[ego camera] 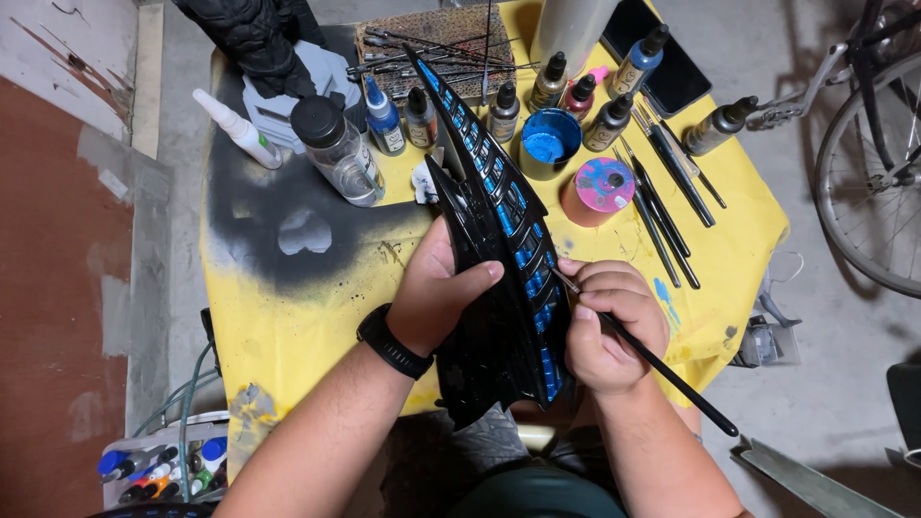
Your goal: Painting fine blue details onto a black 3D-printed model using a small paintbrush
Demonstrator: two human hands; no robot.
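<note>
My left hand (432, 293) grips a long, glossy black wing-shaped model part (494, 240) with rows of small blue panels, held above a yellow-covered table (297, 317). My right hand (609, 321) holds a thin black paintbrush (662, 369), its tip touching the blue panels at the part's right edge. A black watch sits on my left wrist.
Several small paint dropper bottles (504, 110), a blue paint cup (549, 144), a pink-lidded pot (600, 187), a clear jar (336, 149), spare brushes (662, 206) and a white squeeze bottle (238, 129) crowd the table's far half. A bicycle wheel (868, 182) stands right; a marker box (163, 470) lies lower left.
</note>
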